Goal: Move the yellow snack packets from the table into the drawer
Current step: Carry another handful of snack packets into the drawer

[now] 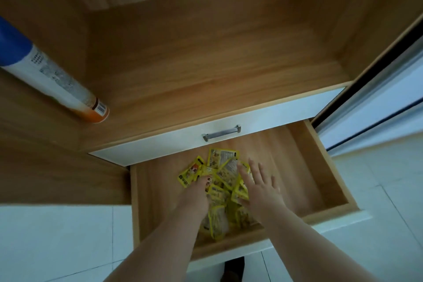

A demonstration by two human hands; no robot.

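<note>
Both my hands reach down into the open drawer (330, 167) of a wood-grain cabinet, where the yellow snack packets (223, 173) lie in a loose, overlapping heap on the drawer's wooden floor, running from its middle to its near wall. My right hand (261, 188) is spread flat over the right side of the heap, fingers (254, 167) straight and apart, gripping nothing. My left hand (196, 192) comes down on the left side of the pile with dark-painted fingertips on the packets; I cannot tell whether it pinches one or only presses on them. Just above the open drawer sits a closed drawer with a white front (274, 119) and a brushed metal handle (221, 133). Over that runs the cabinet's broad wooden top (206, 64), set back into a recess walled with the same wood. At the left a tall can (57, 80) with a blue cap, white printed body and orange base stands on the wood. Pale white floor tiles (57, 236) with thin dark joints show on both sides of the drawer. At the right edge a sliding door (377, 107) with a dark frame and a light panel stands just beside the cabinet.
</note>
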